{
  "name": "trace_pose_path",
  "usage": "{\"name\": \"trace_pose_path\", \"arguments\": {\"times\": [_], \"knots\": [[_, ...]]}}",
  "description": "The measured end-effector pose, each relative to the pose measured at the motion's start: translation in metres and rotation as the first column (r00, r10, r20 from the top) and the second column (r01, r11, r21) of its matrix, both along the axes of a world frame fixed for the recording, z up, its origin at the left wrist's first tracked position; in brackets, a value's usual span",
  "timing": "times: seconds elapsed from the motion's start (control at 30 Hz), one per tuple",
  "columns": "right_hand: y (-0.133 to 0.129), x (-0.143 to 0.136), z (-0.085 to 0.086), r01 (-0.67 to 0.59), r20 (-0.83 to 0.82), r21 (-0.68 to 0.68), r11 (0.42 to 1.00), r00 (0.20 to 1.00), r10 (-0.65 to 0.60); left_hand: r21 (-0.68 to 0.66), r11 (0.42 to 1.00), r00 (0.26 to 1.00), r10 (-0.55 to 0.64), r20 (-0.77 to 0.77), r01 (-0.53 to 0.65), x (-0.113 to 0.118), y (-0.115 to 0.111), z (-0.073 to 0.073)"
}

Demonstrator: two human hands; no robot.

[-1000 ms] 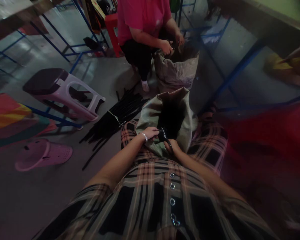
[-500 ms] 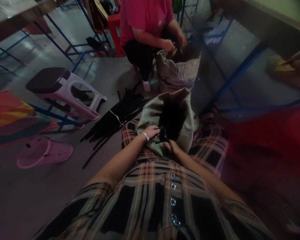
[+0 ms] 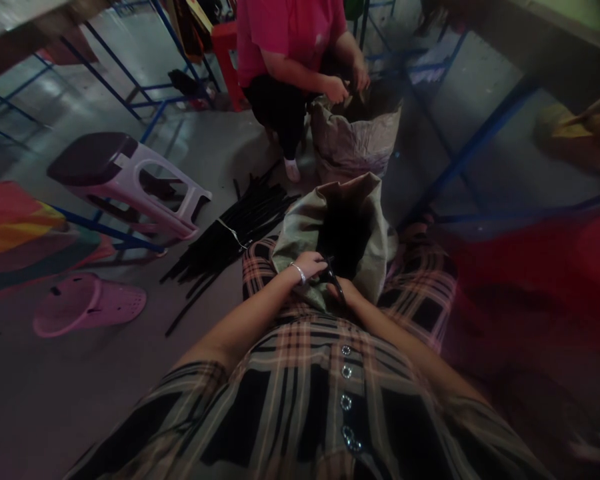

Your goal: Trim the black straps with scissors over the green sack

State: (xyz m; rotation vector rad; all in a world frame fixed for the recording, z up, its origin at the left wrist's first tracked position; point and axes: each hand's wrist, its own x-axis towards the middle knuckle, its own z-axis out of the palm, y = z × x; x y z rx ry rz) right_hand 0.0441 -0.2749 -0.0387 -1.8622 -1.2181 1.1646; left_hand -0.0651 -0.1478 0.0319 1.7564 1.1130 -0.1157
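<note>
An open, pale woven sack (image 3: 300, 230) stands between my knees, its inside dark. Over its near rim, my right hand (image 3: 341, 291) is closed on black-handled scissors (image 3: 336, 281), whose blades point up and left toward my other hand. My left hand (image 3: 312, 265), with a silvery bracelet at the wrist, is pinched at the sack's mouth beside the scissors. Whatever its fingertips hold is dark and too small to name.
Black strips (image 3: 230, 227) tied with a pale cord lie on the floor at left, near a stool (image 3: 130, 180) and a tipped pink basket (image 3: 115, 303). Ahead, a person in a pink shirt (image 3: 290, 30) handles another sack (image 3: 353, 143). Red material (image 3: 540, 273) lies right.
My left hand has shifted slightly right, closer to the scissors. The dark piece that showed at its fingertips is now barely visible.
</note>
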Motion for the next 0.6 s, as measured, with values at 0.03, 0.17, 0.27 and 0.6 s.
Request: {"name": "trace_pose_path", "arguments": {"times": [0.03, 0.17, 0.27, 0.6], "knots": [[0.0, 0.0, -0.001, 0.004, 0.02, 0.014, 1.0, 1.0, -0.004, -0.017, 1.0, 1.0, 0.007, 0.012, -0.006, -0.001, 0.001, 0.0], [-0.001, -0.001, -0.007, 0.07, 0.051, 0.023, 0.997, 0.996, -0.071, -0.112, 0.992, 0.997, 0.064, 0.051, -0.058, -0.009, 0.005, 0.001], [-0.001, -0.001, -0.009, 0.138, 0.013, -0.02, 0.99, 0.99, -0.137, -0.125, 0.991, 0.998, 0.058, 0.039, -0.052, -0.017, 0.008, 0.0], [-0.005, -0.001, -0.001, 0.19, 0.002, -0.023, 0.981, 0.982, -0.19, -0.15, 0.987, 0.996, 0.068, 0.052, -0.06, -0.022, 0.012, -0.008]]}}
